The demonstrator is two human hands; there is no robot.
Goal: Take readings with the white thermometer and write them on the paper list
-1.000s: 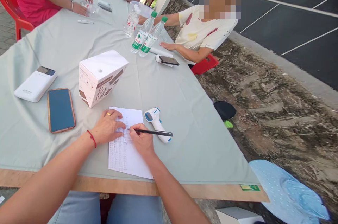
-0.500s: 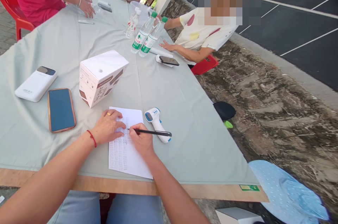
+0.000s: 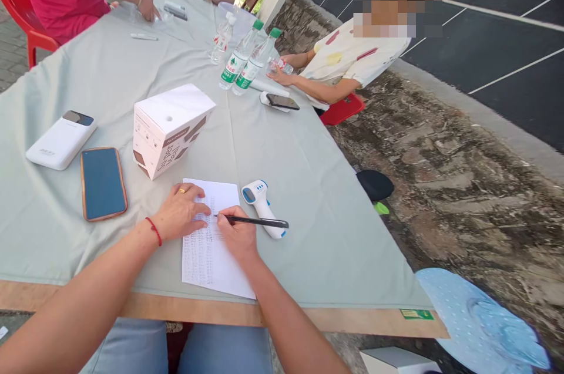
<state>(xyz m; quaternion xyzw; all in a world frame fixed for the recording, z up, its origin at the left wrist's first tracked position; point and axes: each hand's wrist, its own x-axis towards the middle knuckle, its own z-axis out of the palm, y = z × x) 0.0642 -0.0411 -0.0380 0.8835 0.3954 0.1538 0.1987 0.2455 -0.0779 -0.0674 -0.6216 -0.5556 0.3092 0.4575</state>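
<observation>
Fingers of your right hand (image 3: 238, 236) stay pinched on the pen (image 3: 253, 221), tip on the sheet (image 3: 220, 271) approx. where it was a sec ago; left hand (image 3: 180, 212) lies flat w/ fingers together, pinning the paper (thermometer (image 3: 263, 208) just beside). Only the co-worker's hand (image 3: 282, 66) moved, now holding a small bottle. Writing looks mid-line.

A sheet of paper (image 3: 210, 245) lies on the table (image 3: 308, 198) near its front edge. The left hand (image 3: 180, 212) rests on the sheet; the right hand (image 3: 238, 236), beside it, holds a pen (image 3: 253, 221) across it. A thermometer (image 3: 262, 208) lies just right of the sheet, a box (image 3: 170, 127) behind it, a phone (image 3: 103, 183) and power bank (image 3: 60, 139) to the left. Bottles (image 3: 244, 60) stand farther back.
</observation>
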